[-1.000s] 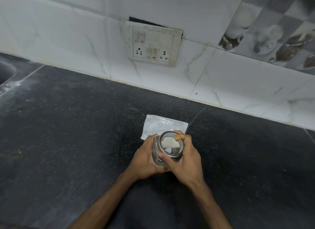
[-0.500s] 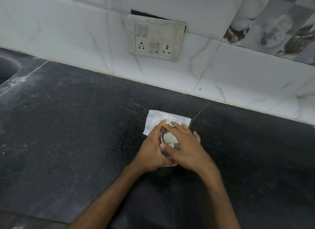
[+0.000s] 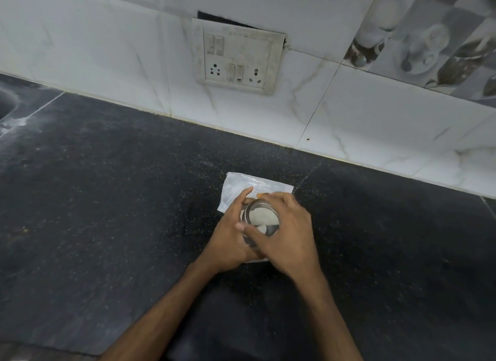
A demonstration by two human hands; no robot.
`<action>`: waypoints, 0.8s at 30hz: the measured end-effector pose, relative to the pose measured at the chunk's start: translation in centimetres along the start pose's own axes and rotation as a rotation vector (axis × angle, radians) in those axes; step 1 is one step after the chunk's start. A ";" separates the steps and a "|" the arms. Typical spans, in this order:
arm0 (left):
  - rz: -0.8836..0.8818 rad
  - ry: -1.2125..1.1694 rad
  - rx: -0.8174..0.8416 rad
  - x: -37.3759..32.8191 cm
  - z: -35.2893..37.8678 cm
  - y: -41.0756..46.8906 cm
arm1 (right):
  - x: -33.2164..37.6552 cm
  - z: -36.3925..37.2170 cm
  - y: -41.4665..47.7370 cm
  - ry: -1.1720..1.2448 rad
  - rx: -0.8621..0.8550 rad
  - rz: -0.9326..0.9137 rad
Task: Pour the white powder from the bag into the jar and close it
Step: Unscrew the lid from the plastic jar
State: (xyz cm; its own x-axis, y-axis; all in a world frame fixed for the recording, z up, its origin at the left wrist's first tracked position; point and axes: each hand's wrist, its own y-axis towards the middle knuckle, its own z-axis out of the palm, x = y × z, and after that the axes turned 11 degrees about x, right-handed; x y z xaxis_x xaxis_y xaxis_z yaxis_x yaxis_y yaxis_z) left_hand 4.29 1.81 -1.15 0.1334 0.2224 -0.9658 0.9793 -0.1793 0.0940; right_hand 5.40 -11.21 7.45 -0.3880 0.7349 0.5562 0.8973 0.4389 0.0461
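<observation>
As powder [image 3: 261, 214] already sits in the jar [image 3: 273, 227] | bag [image 3: 240, 184] flat on bench [image 3: 107, 199], apparently spent | left hand [image 3: 228, 240], right hand [image 3: 291, 234]: fingers [image 3: 243, 201] clamped round jar | closure unconfirmed

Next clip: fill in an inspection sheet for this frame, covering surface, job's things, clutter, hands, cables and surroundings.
Surface: dark speckled countertop, pale grains scattered, white smears far left.
Job's things: jar upright, white powder inside; lid on or off cannot be told. Plastic bag lies flat behind the jar, partly hidden by the hands.
Clutter: nothing seen.
Hands: left hand grips the jar's side; right hand curls round its rim from above.
Cables: nothing seen.
Surroundings: white tiled wall, switch-and-socket plate, patterned tiles upper right.
</observation>
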 end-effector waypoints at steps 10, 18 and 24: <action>0.014 -0.015 -0.002 0.1 0.1 0.1 | 0.3 -0.4 -0.3 -0.079 0.013 -0.016; 0.010 -0.012 -0.008 0.0 0.1 0.1 | -0.1 -1.3 -0.1 -0.088 0.096 -0.045; 0.007 0.004 0.002 0.1 0.1 0.2 | 0.3 -0.9 -0.4 -0.091 0.146 -0.103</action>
State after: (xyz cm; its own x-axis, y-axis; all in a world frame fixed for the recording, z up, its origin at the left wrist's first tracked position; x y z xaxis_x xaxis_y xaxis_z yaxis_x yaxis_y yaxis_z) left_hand 4.45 1.70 -1.22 0.1408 0.2251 -0.9641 0.9780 -0.1828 0.1002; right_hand 5.17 -11.65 8.33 -0.4999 0.7230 0.4769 0.8143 0.5799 -0.0257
